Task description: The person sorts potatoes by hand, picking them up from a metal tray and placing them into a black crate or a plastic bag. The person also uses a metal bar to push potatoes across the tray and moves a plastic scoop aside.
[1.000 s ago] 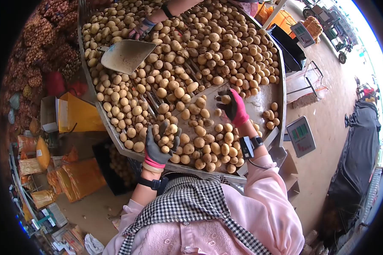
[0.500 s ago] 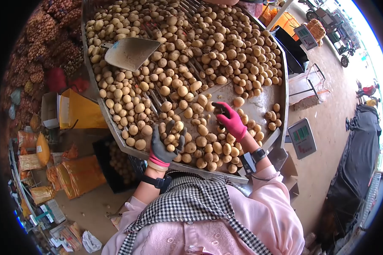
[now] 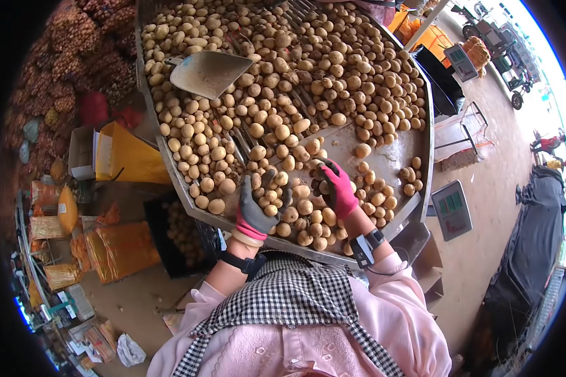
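Small, round, tan potatoes (image 3: 383,81) cover much of a metal sorting table (image 3: 393,154) in front of me. My left hand (image 3: 256,212), in a grey and pink glove, is cupped palm up around several small potatoes (image 3: 271,202) at the near edge. My right hand (image 3: 341,193), in a pink glove with a dark palm, reaches over the pile to its right. Its fingers curl round a potato (image 3: 324,187), partly hidden by the glove. A metal scoop (image 3: 209,74) lies on the potatoes at the far left.
Below the table's left edge stands a black crate (image 3: 170,235) holding potatoes. Stacked net sacks (image 3: 69,50) fill the far left, near a yellow bag (image 3: 129,157). Scale displays (image 3: 451,209) and a wheeled cart (image 3: 462,135) are on the right.
The view has shifted, so the table appears farther right. My left hand still cradles its potatoes, closer to my right hand. My right hand has drawn slightly nearer, fingers now around a potato.
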